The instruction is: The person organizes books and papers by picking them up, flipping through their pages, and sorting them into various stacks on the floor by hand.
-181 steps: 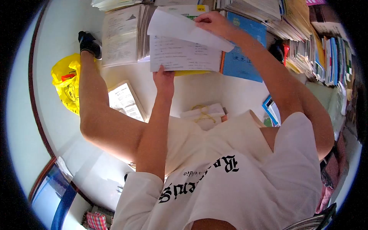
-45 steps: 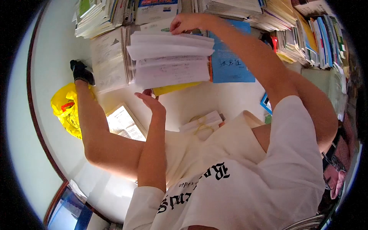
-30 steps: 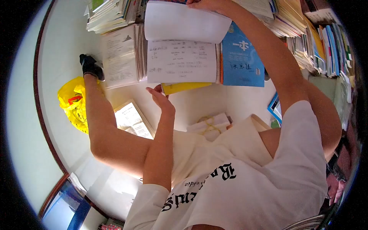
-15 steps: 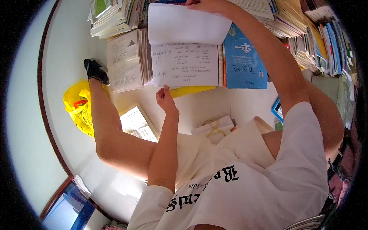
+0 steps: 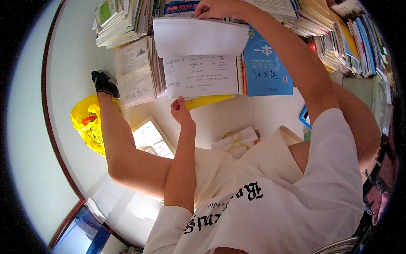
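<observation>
In the head view an open notebook (image 5: 203, 78) with handwritten lines lies in front of me. A blank white page (image 5: 201, 38) stands raised and folded back across its upper half. My right hand (image 5: 218, 9) pinches the page's far edge. My left hand (image 5: 181, 111) is closed at the notebook's near edge, thumb and finger on the paper. A flat yellow item (image 5: 210, 101) sticks out from beneath the notebook. On the right, touching the notebook's side, lies a blue workbook (image 5: 267, 67). To the left is a stack of printed papers (image 5: 136, 72).
Piles of books (image 5: 122, 23) stand at the far left, with more book stacks (image 5: 334, 42) at the far right. A yellow plastic bag (image 5: 87, 127) sits by my left leg. An open booklet (image 5: 152, 137) and a white item with yellow cord (image 5: 237, 142) lie nearer me.
The right hand has drawn the raised page slightly left and nearer, covering more of the top handwriting. The left hand stays at the near edge. The whole view has shifted a little.
</observation>
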Demonstrator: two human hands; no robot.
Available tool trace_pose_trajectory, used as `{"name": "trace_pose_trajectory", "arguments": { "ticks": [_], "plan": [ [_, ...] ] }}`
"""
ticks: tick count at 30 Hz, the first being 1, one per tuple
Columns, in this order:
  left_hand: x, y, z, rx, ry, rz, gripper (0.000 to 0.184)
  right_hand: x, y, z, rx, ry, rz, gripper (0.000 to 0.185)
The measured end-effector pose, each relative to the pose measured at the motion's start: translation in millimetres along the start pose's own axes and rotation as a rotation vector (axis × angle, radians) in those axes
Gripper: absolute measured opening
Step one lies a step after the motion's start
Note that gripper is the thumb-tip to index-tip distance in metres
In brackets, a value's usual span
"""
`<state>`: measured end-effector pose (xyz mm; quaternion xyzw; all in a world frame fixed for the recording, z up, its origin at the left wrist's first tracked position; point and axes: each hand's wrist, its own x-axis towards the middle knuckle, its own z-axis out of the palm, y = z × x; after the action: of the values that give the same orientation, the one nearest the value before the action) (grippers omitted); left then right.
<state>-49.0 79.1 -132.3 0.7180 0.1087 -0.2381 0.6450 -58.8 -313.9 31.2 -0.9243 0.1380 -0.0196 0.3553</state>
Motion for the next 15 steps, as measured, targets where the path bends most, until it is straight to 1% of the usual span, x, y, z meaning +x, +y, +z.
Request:
{"name": "trace_pose_trajectory", "arguments": {
  "ticks": [1,2,4,7,8,9,11,12,13,14,15],
  "plan": [
    [1.4,-1.9,-0.7,-0.006,-0.005,0.005,0.026,-2.4,-3.6,5.5,0.012,0.014,-0.049,0.031],
    [2.7,-3.7,-1.6,-0.007,-0.006,0.006,0.026,-5.4,-6.7,9.8,0.011,0.015,-0.049,0.031],
    [2.8,-4.2,-2.4,-0.049,-0.019,-0.011,0.026,-16.3,-30.0,14.7,0.148,-0.278,0.121,0.021],
    [1.9,-5.8,-2.9,-0.082,-0.028,-0.020,0.025,-16.9,-32.9,24.5,0.123,-0.308,0.105,0.020],
    [0.7,-7.2,-3.9,-0.080,-0.025,-0.019,0.025,-12.3,-22.4,29.0,0.192,-0.332,0.099,0.018],
    [-3.4,-3.9,-2.7,-0.118,-0.035,-0.016,0.027,-12.4,-19.8,27.2,0.195,-0.334,0.098,0.018],
    [-9.0,6.7,-3.8,-0.152,-0.045,-0.012,0.030,-14.4,-13.4,20.9,0.261,-0.211,0.096,0.017],
    [-17.1,24.1,-1.8,-0.139,-0.052,-0.085,0.038,-4.4,10.3,29.3,0.306,-0.113,-0.034,0.023],
    [-17.9,27.1,-1.1,-0.133,-0.057,-0.122,0.042,-5.3,7.6,23.5,0.307,-0.112,-0.033,0.023],
    [-18.7,30.1,-0.3,-0.127,-0.062,-0.159,0.047,-4.8,5.7,13.7,0.356,-0.141,0.048,0.022],
    [-15.8,27.1,2.2,-0.110,-0.041,-0.150,0.054,-4.2,7.8,8.6,0.404,-0.169,0.130,0.022]
  ]
}}
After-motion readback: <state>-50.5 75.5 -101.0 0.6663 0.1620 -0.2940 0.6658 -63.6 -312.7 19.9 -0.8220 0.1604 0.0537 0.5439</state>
